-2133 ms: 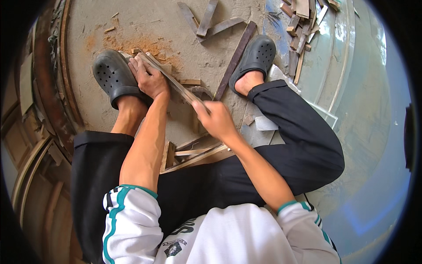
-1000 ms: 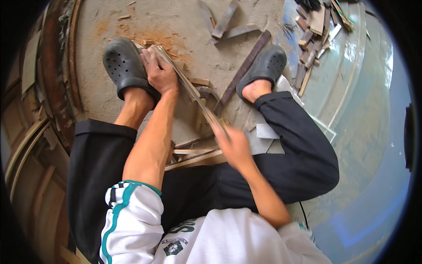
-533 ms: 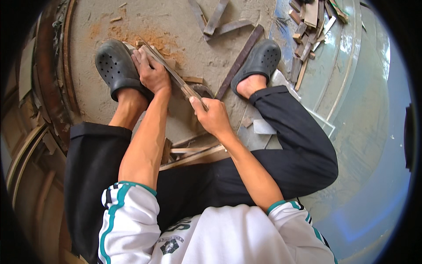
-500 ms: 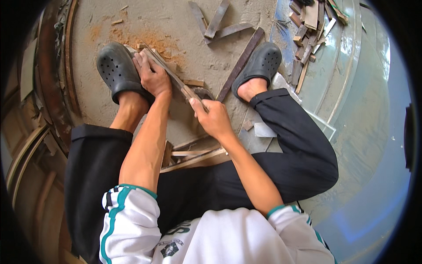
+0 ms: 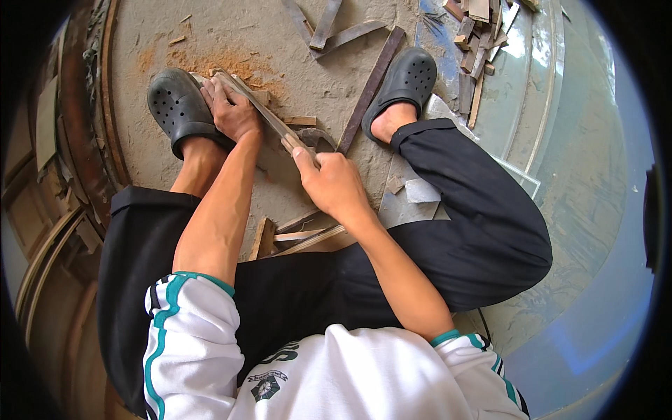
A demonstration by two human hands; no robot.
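Note:
My right hand (image 5: 334,183) is closed round the near end of a long, narrow, wooden-edged tool (image 5: 260,106), seen nearly edge-on, thumb along its top. The tool slants away to the far left. Beside its far end, my left hand (image 5: 233,112) bends over and presses down, fingers close together next to my left shoe (image 5: 176,105). What lies under those fingers is mostly hidden. A pale wood block (image 5: 260,97) pokes out on the tool's other side, with orange sawdust (image 5: 241,64) spread beyond it. A small wood strip (image 5: 299,120) lies nearby.
Dark wood strips (image 5: 336,43) form an angled shape on the floor, and a long dark bar (image 5: 371,87) lies by my right shoe (image 5: 409,78). Wood offcuts (image 5: 477,52) are piled at the far right, beside glass sheets (image 5: 514,105). Wooden frames (image 5: 52,252) stand at left.
My right hand has drawn slightly back toward me with the tool, away from my left hand. My left hand stays pressed beside the shoe. The whole view has shifted a little.

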